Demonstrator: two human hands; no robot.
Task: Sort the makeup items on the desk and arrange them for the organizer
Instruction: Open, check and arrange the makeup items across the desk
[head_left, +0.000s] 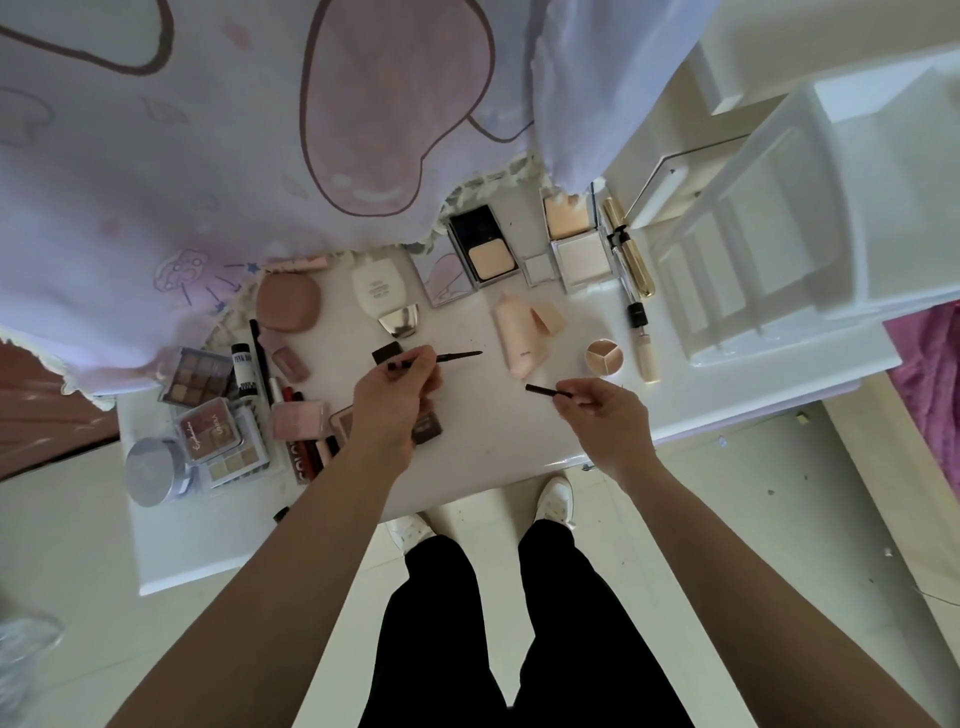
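Setting: home bedroom. White desk (493, 447), cartoon-print fabric (156, 182) with lace trim, powder compact (483, 244), tiled floor (727, 519).

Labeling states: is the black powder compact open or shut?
Open: the black powder compact has its lid hinged back and its beige pan exposed.

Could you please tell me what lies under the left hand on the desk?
Under the left hand, which pinches a dark pencil, a brown compact and a pink palette peek out; the rest of each is covered.
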